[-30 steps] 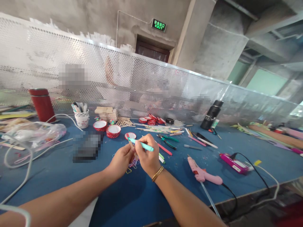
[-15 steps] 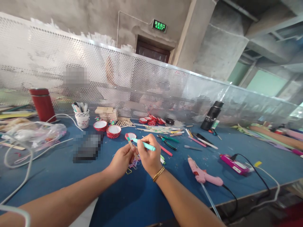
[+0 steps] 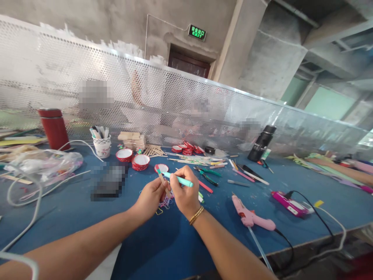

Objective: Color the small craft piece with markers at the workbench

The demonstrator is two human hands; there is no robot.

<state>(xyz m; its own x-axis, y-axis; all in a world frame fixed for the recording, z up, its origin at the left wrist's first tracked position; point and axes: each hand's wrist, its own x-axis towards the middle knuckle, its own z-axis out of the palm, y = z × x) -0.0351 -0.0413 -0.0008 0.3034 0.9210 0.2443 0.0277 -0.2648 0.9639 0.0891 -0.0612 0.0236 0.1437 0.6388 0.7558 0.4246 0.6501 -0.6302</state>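
My left hand [image 3: 150, 198] is closed on a wooden craft stick [image 3: 161, 177] that tilts up and away from me. My right hand [image 3: 183, 192] grips a mint-green marker [image 3: 182, 180], its tip meeting the stick near the left fingers. Both hands hover just above the blue table [image 3: 163, 241], over a small heap of coloured paper clips [image 3: 165, 202]. A red-rimmed round lid [image 3: 162, 168] lies just beyond the hands.
A pink glue gun [image 3: 252, 217] with its cord lies to the right, a magenta device [image 3: 288, 202] beyond it. Pliers [image 3: 207, 174], pens, sticks, red lids, a paper cup [image 3: 101, 145], a red flask [image 3: 54, 128], a black bottle [image 3: 260, 143] and a perforated metal screen [image 3: 175, 101] stand behind.
The hands have stayed nearly in place; the marker has shifted slightly along the stick. The view has drifted a little.
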